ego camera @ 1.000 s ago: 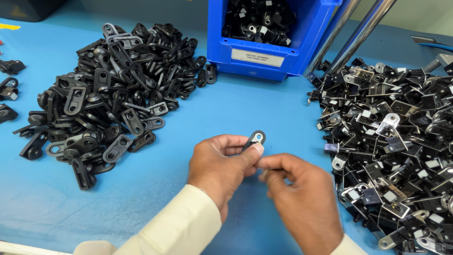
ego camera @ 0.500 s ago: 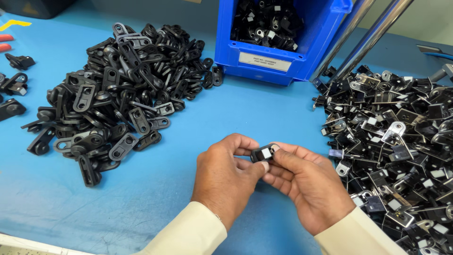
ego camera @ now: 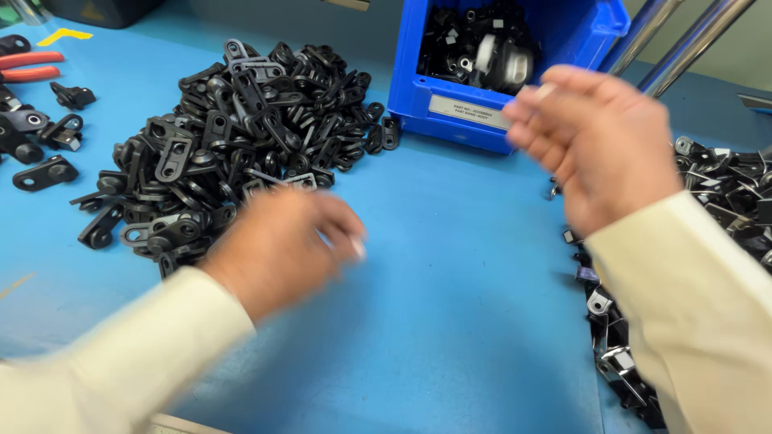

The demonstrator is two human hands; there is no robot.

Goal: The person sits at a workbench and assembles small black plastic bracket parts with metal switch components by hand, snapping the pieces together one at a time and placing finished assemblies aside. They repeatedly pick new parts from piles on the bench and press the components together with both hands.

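Note:
My right hand [ego camera: 599, 141] is raised in front of the blue bin [ego camera: 418, 100], fingers loosely spread with nothing seen between them. Just off its fingertips a blurred black part with a pale metal piece [ego camera: 503, 63] hangs over the bin's black parts. My left hand [ego camera: 281, 241] is motion-blurred low over the blue table, beside the near edge of the big pile of black plastic brackets [ego camera: 241, 137]. Its fingers curl downward and the blur hides whether they hold anything. A second pile of black parts with metal clips [ego camera: 724, 201] lies under my right sleeve.
Red-handled pliers [ego camera: 32, 68] and a few loose black parts [ego camera: 44, 173] lie at the far left. Two slanted metal rods [ego camera: 683, 40] rise behind the bin at the right. Bare blue tabletop [ego camera: 450, 305] stretches between the two piles.
The hands, together at the centre on one small part, have separated. My right hand rose to the bin and the part has left it. My left hand swung left toward the bracket pile.

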